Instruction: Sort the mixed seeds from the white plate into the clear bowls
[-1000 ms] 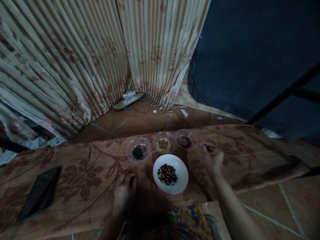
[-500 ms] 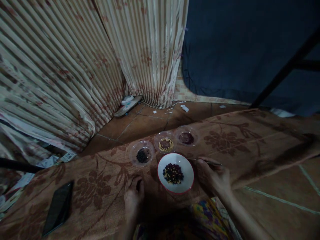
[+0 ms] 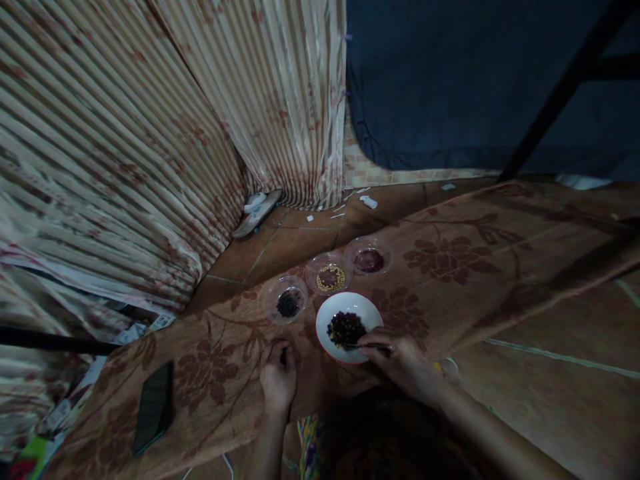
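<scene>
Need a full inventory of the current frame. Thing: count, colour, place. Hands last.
bowl: 1, white with red rim, on cloth
mixed beans: uncounted, dark and yellow, in bowl
clear dishes: 3, transparent, row beyond bowl
black beans: uncounted, black, left dish
yellow beans: uncounted, yellow, middle dish
red beans: uncounted, dark red, right dish
thin tool: 1, colour unclear, at bowl
phone-like slab: 1, black, cloth's left
cloth: 1, brown floral, under bowl
curtain: panels uncounted, striped beige, behind
hanging sheet: 1, dark blue, upper right
board: 1, greyish, on floor
scraps: several, white, on floor
left hand: 1, bare, curled on cloth
right hand: 1, bare, gripping tool
</scene>
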The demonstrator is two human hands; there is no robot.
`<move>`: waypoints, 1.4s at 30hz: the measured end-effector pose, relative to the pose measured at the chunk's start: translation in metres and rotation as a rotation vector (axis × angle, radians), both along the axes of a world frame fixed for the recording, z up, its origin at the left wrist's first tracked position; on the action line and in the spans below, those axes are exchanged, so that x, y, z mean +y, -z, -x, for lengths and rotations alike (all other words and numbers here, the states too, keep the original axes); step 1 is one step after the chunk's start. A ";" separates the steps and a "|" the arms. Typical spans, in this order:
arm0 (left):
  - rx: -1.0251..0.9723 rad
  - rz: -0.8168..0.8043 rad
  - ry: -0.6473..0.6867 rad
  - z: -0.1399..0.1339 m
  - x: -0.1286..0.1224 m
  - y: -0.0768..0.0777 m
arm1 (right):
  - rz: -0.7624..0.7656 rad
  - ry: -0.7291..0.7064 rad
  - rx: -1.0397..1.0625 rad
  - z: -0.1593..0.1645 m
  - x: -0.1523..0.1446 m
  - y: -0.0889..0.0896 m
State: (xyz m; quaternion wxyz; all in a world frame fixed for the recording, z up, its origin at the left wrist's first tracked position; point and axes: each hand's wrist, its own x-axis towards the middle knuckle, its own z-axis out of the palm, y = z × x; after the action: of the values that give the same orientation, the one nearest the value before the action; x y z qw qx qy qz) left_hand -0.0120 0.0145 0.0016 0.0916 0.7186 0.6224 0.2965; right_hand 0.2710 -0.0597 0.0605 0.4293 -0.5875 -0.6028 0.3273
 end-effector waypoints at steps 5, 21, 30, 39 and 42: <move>-0.008 -0.014 0.008 -0.001 -0.001 -0.001 | 0.008 0.096 -0.190 -0.012 0.015 -0.005; -0.061 -0.016 -0.001 -0.006 -0.007 -0.002 | 0.018 0.202 -0.236 -0.014 0.031 -0.002; -0.049 -0.046 0.003 -0.007 -0.006 0.000 | -0.050 0.206 -0.273 -0.016 0.024 -0.005; -0.044 -0.069 -0.009 -0.009 -0.006 -0.002 | -0.108 0.117 -0.196 -0.017 -0.008 -0.007; -0.042 -0.079 -0.009 -0.009 -0.006 -0.002 | -0.147 0.238 -0.299 -0.025 -0.002 -0.008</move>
State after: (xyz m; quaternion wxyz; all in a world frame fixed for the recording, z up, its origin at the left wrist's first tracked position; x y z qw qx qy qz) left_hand -0.0032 0.0082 0.0037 0.0749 0.7123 0.6116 0.3361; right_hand 0.2958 -0.0618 0.0681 0.4124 -0.6638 -0.6084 0.1384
